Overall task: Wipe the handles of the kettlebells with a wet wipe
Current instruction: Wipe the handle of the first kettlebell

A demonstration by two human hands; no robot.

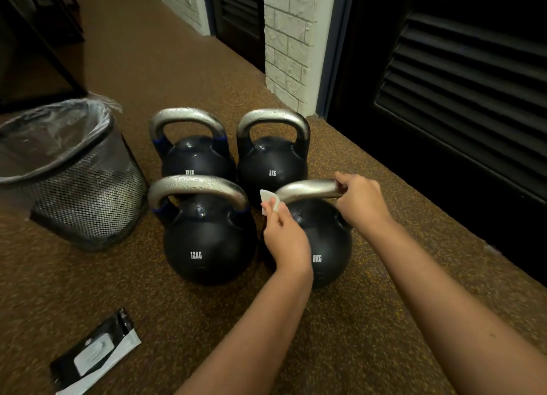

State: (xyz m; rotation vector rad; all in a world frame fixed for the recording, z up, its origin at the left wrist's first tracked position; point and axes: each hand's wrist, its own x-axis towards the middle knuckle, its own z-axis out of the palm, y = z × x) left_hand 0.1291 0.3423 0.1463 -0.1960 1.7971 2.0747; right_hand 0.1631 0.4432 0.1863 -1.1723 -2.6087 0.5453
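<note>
Several black kettlebells with silver handles stand on the brown speckled floor. The near right one is marked 8KG [321, 246]. My right hand [361, 200] grips the right end of its handle [310, 189]. My left hand [284, 237] pinches a white wet wipe [270, 200] against the left end of that same handle. Beside it on the left stands a 12KG kettlebell [207, 240], its handle beaded with droplets. Two more stand behind: a 12KG [195, 157] and an 8KG [272, 160].
A black mesh bin [74, 181] with a clear liner stands left of the kettlebells. A black and white wipes pack [94, 354] lies on the floor at the near left. Dark louvred doors [458, 98] and a white brick pillar [290, 45] run along the right.
</note>
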